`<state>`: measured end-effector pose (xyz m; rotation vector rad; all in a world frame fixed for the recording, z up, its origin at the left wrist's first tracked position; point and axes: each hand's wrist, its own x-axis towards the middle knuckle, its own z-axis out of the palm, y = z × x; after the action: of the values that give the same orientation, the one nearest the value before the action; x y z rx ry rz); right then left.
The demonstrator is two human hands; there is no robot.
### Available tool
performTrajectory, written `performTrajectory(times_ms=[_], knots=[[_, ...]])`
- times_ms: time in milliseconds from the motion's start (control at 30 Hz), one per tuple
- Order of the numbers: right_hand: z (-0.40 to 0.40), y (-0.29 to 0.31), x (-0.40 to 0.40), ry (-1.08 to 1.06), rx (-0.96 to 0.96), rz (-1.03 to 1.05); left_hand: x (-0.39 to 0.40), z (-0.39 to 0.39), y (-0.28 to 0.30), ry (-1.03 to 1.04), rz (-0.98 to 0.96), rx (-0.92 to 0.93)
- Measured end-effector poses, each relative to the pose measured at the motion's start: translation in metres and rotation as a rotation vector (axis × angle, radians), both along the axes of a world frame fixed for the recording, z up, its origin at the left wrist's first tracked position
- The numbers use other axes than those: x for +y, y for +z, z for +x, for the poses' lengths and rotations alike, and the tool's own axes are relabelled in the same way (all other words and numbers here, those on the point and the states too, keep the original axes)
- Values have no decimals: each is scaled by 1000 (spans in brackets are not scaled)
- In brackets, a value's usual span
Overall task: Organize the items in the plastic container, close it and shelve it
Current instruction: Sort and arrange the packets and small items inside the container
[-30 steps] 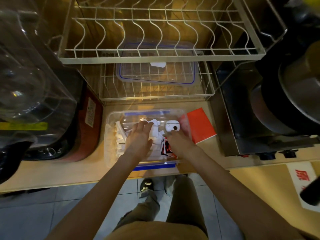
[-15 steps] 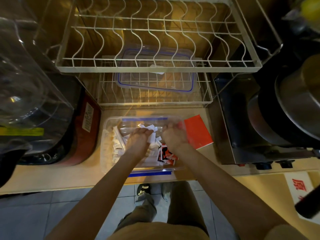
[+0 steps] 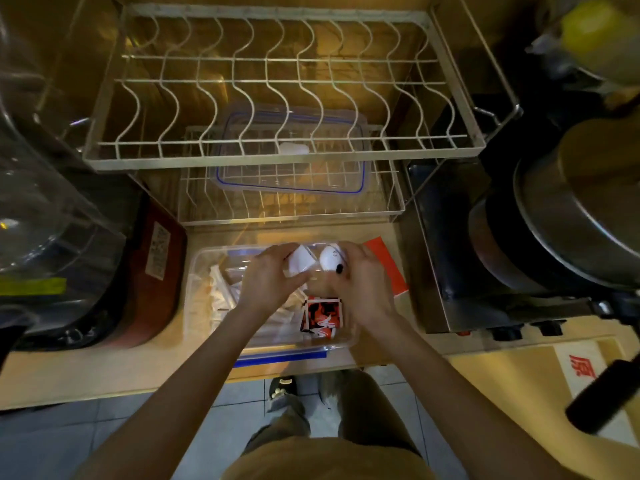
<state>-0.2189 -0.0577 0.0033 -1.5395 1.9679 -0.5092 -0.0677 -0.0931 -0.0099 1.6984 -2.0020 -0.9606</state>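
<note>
A clear plastic container (image 3: 204, 271) with blue clips stands open on the counter in front of me. Inside lie white paper packets (image 3: 221, 292) at the left and red-and-white sachets (image 3: 320, 315) at the right. My left hand (image 3: 266, 282) grips a white packet (image 3: 300, 259) over the container's far side. Beside it my right hand (image 3: 363, 285) holds a small white round device (image 3: 329, 259) with a dark spot. The two hands touch. The container's clear lid (image 3: 291, 168) with a blue seal rests on the lower wire rack behind.
A two-tier wire dish rack (image 3: 277, 161) rises behind the container. A red card (image 3: 389, 261) lies right of the container. A dark appliance (image 3: 450, 254) with metal pots (image 3: 571, 209) stands right. A red-sided machine (image 3: 159, 271) and clear jug (image 3: 52, 202) stand left.
Both hands have risen from among the packets to the container's far side. The left hand now grips a white packet, and the white device shows again in the right hand.
</note>
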Motion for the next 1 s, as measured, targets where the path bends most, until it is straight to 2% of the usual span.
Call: performTrajectory(times_ms=[100, 200, 333, 400, 533, 633, 800, 900, 1000], knots=[[-23, 10, 13, -228, -90, -89, -8, -24, 11, -39, 16, 78], [-43, 12, 25, -335, -57, -56, -18, -56, 15, -73, 8, 110], [-55, 6, 38, -191, 103, 72, -33, -99, 19, -182, 14, 65], [-59, 1, 39, -105, 165, 98, -40, -115, 15, -270, 26, -25], [-66, -8, 35, -50, 165, 122, -45, -140, 5, -417, 37, -242], [-69, -14, 33, 53, 165, 129, -45, -145, -2, -422, 24, -315], [-73, -18, 33, 128, 121, 123, -46, -138, -6, -421, 101, -308], [-72, -19, 36, 140, 118, 103, -46, -131, 0, -397, 155, -247], [-70, -17, 37, 131, 161, 40, -39, -123, 10, -285, 115, -125]])
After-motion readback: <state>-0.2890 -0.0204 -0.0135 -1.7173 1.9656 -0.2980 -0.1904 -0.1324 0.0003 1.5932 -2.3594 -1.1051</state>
